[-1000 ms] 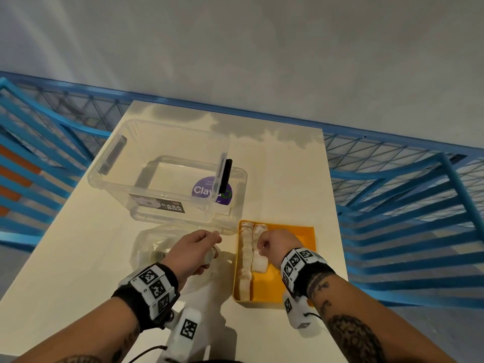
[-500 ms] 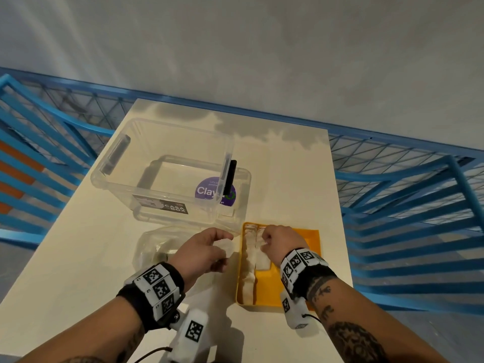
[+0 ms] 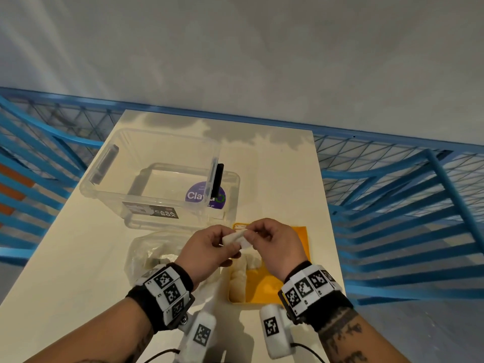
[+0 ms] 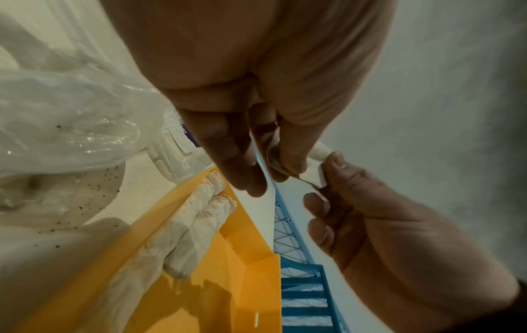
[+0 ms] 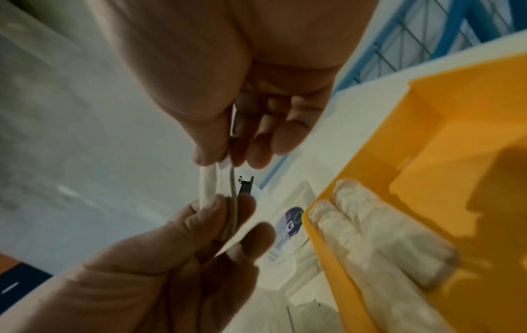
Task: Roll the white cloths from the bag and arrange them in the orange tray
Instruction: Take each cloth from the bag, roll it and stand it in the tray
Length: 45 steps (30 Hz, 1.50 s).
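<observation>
Pinching a small white cloth [image 3: 236, 237] between them, the left hand [image 3: 207, 251] and right hand [image 3: 278, 246] hold it above the orange tray [image 3: 272, 284] near the counter's [image 3: 78, 258] right edge. Rolled cloths [image 3: 239, 279] line the tray's left side; the bag [image 3: 146, 254] lies beside it.

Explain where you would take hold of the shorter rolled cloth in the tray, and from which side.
Grip the shorter roll across its middle, coming from above. It lies flat beside the longer roll on its left, so only its top and right flank, facing the bare tray floor, seem free. A mid grip should keep it from unrolling.
</observation>
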{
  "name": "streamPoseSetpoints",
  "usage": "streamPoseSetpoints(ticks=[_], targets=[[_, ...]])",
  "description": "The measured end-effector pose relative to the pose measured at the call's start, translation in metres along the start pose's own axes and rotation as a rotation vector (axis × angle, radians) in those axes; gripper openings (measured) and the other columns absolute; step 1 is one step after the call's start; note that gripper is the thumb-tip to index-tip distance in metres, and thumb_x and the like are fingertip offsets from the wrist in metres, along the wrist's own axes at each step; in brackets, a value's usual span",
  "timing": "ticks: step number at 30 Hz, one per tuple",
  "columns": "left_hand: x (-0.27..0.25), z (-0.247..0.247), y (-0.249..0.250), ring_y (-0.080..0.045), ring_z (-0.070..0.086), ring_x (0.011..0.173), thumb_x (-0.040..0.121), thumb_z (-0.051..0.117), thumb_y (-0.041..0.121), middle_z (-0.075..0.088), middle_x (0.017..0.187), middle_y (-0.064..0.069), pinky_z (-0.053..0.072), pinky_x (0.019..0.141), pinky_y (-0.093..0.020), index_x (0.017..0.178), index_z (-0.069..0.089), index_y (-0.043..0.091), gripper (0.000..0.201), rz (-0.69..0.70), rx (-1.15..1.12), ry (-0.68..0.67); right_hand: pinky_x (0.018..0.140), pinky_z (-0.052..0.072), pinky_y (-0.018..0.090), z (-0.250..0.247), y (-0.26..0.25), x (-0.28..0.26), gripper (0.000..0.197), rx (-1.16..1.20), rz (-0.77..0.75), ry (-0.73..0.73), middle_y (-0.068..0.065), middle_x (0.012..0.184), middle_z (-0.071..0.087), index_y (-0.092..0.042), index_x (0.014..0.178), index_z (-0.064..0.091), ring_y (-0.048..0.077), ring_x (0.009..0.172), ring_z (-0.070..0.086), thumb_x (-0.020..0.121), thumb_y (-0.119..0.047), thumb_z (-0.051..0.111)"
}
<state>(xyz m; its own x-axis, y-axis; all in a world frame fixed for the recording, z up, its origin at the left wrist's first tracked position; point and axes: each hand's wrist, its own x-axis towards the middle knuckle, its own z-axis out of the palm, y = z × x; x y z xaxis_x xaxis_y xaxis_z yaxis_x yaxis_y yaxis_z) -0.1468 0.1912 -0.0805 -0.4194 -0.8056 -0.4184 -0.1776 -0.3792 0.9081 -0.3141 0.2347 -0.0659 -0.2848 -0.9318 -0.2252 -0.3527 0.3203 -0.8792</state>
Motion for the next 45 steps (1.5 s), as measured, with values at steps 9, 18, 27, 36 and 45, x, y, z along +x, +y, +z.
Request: streamPoseSetpoints(ticks=[9, 18, 27, 36, 45], targets=[[0.0, 0.017, 0.0, -0.018, 0.073, 0.073, 0.087, 0.073, 0.014, 0.073, 0.078, -0.008, 0.05, 0.054, -0.02, 0.094, 0.069, 0.01, 0.008, 0.028, 0.167, -0.072, 0.072, 0.048, 0.013, -0.022, 0.003, -0.008, 0.016, -0.03, -0.082, -0.037, -0.012, 0.083, 0.07, -0.036, 0.086, 0.067, -0.001, 0.078, 0.062, 0.087, -0.021, 0.071], [0.021, -0.002, -0.034, -0.009, 0.067, 0.084, 0.092, 0.062, 0.023, 0.07, 0.107, 0.009, 0.051, 0.076, -0.022, 0.113, 0.066, 0.028, 0.022, 0.046, 0.717, 0.104, 0.081, 0.053, 0.029, -0.033, 0.05, 0.004, 0.011, -0.539, 0.096, -0.253, -0.009, 0.097, 0.069, -0.031, 0.1, 0.069, 0.012, 0.09, 0.063, 0.093, -0.033, 0.061], [0.026, 0.003, -0.044, -0.012, 0.06, 0.098, 0.085, 0.069, 0.031, 0.065, 0.113, 0.008, 0.05, 0.083, -0.024, 0.128, 0.054, 0.033, 0.045, -0.04, 0.898, 0.006, 0.08, 0.053, 0.032, 0.007, 0.07, 0.023, 0.011, -0.807, 0.12, -0.511, -0.002, 0.101, 0.067, -0.028, 0.095, 0.066, 0.02, 0.093, 0.063, 0.085, -0.031, 0.068], [0.025, 0.005, -0.048, -0.011, 0.062, 0.09, 0.087, 0.067, 0.032, 0.063, 0.097, 0.013, 0.054, 0.082, -0.028, 0.128, 0.051, 0.036, 0.044, -0.026, 0.933, 0.009, 0.083, 0.054, 0.033, 0.012, 0.076, 0.056, 0.006, -0.833, 0.11, -0.412, -0.002, 0.105, 0.067, -0.029, 0.091, 0.066, 0.02, 0.096, 0.063, 0.086, -0.027, 0.069], [0.024, 0.008, -0.05, -0.004, 0.062, 0.082, 0.091, 0.063, 0.031, 0.065, 0.093, 0.014, 0.048, 0.069, -0.018, 0.132, 0.046, 0.04, 0.045, -0.041, 0.938, 0.022, 0.082, 0.053, 0.034, 0.01, 0.079, 0.058, 0.017, -0.782, 0.095, -0.342, 0.003, 0.111, 0.065, -0.027, 0.105, 0.063, 0.024, 0.098, 0.062, 0.089, -0.029, 0.065]])
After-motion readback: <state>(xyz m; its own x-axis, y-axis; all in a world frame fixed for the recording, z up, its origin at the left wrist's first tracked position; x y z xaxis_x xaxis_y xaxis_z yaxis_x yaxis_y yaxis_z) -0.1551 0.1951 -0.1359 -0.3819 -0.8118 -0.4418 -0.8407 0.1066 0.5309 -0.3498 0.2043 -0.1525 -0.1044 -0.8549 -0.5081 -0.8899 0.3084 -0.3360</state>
